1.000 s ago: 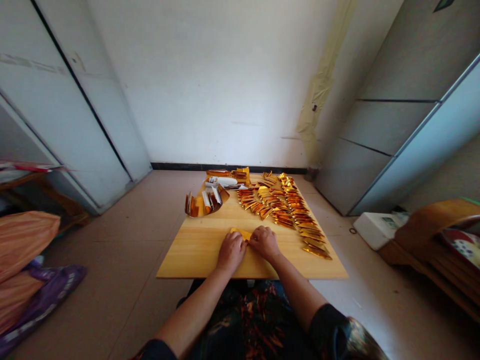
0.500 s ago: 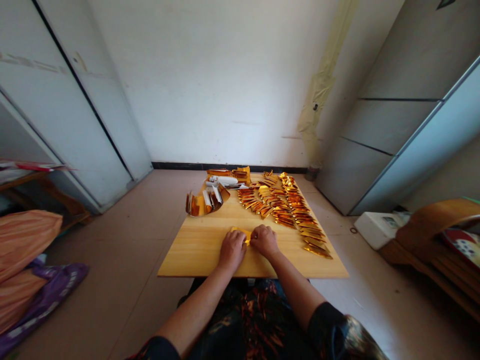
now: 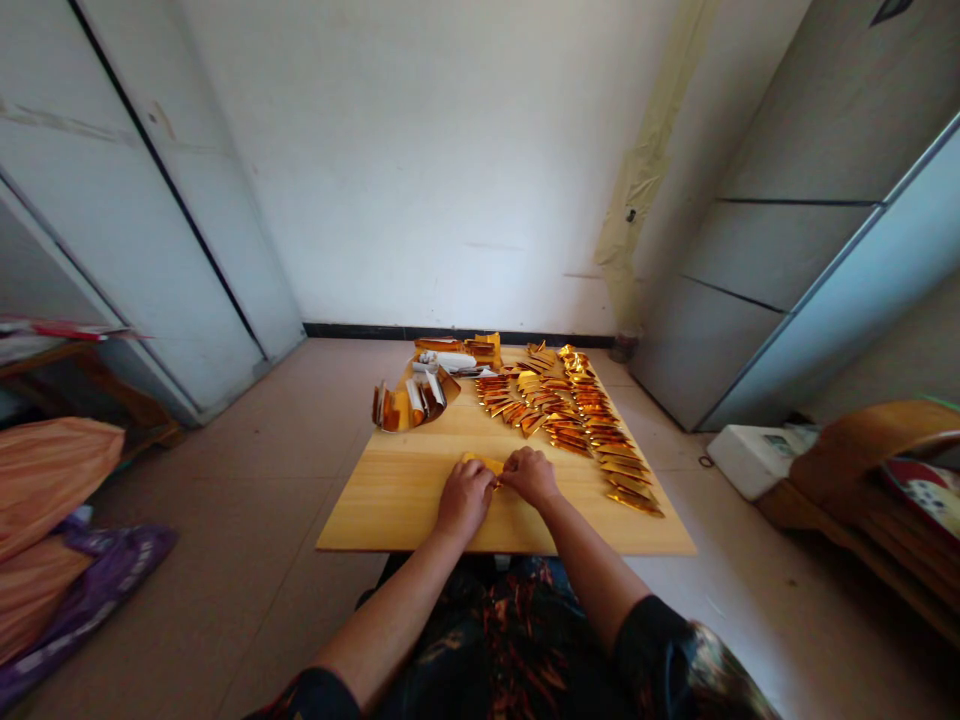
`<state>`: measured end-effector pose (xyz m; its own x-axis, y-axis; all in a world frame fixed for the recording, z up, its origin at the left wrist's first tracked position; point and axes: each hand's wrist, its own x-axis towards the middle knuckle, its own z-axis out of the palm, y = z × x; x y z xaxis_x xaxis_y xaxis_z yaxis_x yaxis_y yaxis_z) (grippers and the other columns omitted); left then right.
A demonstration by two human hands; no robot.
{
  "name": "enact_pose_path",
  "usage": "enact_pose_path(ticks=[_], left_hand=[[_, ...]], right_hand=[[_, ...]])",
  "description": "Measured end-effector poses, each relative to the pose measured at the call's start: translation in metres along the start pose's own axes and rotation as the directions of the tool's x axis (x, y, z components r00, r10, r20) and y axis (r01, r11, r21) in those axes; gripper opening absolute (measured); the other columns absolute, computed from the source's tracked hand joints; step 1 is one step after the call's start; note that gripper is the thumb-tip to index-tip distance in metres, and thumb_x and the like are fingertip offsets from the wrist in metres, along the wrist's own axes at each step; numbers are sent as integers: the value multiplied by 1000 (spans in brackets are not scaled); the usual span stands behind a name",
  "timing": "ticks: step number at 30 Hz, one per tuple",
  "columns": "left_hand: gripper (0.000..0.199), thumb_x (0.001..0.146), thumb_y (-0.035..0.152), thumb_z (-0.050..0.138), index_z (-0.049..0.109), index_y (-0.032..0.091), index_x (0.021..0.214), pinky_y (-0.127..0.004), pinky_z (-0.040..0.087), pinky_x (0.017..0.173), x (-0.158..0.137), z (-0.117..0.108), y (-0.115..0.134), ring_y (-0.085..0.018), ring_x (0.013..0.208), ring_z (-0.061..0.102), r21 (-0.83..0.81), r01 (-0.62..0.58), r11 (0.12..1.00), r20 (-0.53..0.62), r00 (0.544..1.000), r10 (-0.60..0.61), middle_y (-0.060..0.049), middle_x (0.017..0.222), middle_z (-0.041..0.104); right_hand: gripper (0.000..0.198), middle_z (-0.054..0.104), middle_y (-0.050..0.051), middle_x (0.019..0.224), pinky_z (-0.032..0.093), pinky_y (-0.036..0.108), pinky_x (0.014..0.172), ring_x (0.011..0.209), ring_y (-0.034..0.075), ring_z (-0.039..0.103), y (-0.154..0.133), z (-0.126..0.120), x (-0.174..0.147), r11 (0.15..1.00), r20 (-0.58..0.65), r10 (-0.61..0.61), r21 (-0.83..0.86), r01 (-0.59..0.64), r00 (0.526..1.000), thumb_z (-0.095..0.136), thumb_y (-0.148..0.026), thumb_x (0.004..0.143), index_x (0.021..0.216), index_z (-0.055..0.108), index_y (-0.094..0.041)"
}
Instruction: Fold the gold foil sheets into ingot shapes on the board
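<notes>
Head view: a pale, light-brown wooden worktop [image 3: 375, 503] stands before the seated person, and both bare hands meet over its near half. The left hand [image 3: 465, 494] and the right hand [image 3: 531, 476] are placed side by side, the fingertips of each close to the other. Between and just beyond them lies a small, shiny gold-coloured sheet of paper [image 3: 491, 465], partly hidden by the hands, near the middle of the worktop. The fingers of both hands are curled in and clamped on this sheet, the left at its near edge and the right at its right-hand end. To the right and beyond, many narrow, pointed, folded gold paper pieces [image 3: 615, 452] lie overlapping in curved rows, reaching to the right edge of the worktop. Beyond the left hand, well apart from it, sits a curved bundle of gold and white sheets [image 3: 403, 410]; behind this lies a white, elongated object [image 3: 450, 361], its nature too small to tell.
</notes>
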<state>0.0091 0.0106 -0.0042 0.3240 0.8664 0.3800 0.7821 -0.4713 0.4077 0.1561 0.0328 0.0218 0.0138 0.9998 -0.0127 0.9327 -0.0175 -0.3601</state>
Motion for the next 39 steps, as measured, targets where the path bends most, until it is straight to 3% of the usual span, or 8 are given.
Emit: enact_pose_path(ticks=[3, 7, 10, 18, 21, 26, 34, 39], left_hand=[[17, 80, 9, 52, 65, 19, 81, -35, 43, 83, -1, -1, 1, -21, 90, 51, 20, -1, 1000, -1, 1000, 1, -6, 90, 59], [14, 79, 11, 54, 64, 19, 81, -35, 42, 84, -2, -2, 2, -21, 90, 51, 18, -7, 1000, 6, 1000, 7, -5, 88, 59], [6, 79, 17, 59, 63, 20, 81, -35, 42, 83, -2, -3, 2, -21, 89, 50, 5, -17, 1000, 9, 1000, 17, -5, 89, 58], [21, 82, 10, 50, 68, 22, 82, -38, 40, 87, 7, -13, -14, -22, 94, 51, 126, -124, 984, 30, 992, 122, -7, 100, 61], [21, 82, 11, 51, 69, 22, 82, -38, 40, 85, 9, -16, -18, -22, 95, 51, 134, -140, 981, 45, 990, 135, -8, 101, 61], [24, 83, 10, 49, 69, 21, 90, -33, 42, 82, 5, -19, -26, -20, 91, 53, 84, -198, 977, 127, 974, 187, -6, 91, 65], [31, 82, 14, 51, 65, 27, 107, -37, 38, 89, -4, -27, -36, -20, 101, 55, 81, -224, 971, 149, 966, 210, -4, 109, 66], [35, 80, 11, 51, 66, 31, 104, -43, 34, 95, -7, -30, -36, -20, 104, 56, 76, -237, 969, 143, 964, 224, -2, 113, 66]], right_hand=[[15, 63, 4, 94, 36, 29, 72, 91, 21, 53, -3, 0, -2, 1000, -15, -12, -17, 12, 1000, 71, -34, 68, 77, 69, -22], [13, 64, 3, 95, 35, 28, 73, 92, 20, 54, 0, -1, -3, 999, -10, -38, -9, 38, 999, 66, -21, 70, 82, 70, -24], [19, 65, 1, 97, 35, 27, 75, 93, 19, 54, 8, -1, -4, 991, -6, -135, 3, 135, 991, 59, -16, 77, 86, 71, -27], [23, 63, 3, 113, 36, 29, 83, 103, 19, 50, 12, -2, -22, 908, -14, -418, -29, 417, 908, 52, -16, 85, 88, 72, -26], [23, 66, 2, 105, 34, 29, 87, 102, 19, 51, 4, -4, -32, 881, 4, -473, -9, 473, 881, 52, -16, 85, 91, 72, -28], [20, 68, 1, 98, 32, 29, 84, 97, 18, 53, 0, -5, -37, 855, 4, -519, 21, 519, 855, 53, -20, 87, 90, 71, -27], [10, 67, 0, 95, 29, 29, 82, 94, 17, 53, 9, 9, -25, 828, -73, -557, 22, 560, 827, 61, -25, 83, 88, 70, -26], [13, 66, 2, 93, 27, 30, 82, 93, 17, 51, 9, 13, -24, 819, -76, -573, -32, 573, 816, 57, -31, 87, 86, 69, -26]])
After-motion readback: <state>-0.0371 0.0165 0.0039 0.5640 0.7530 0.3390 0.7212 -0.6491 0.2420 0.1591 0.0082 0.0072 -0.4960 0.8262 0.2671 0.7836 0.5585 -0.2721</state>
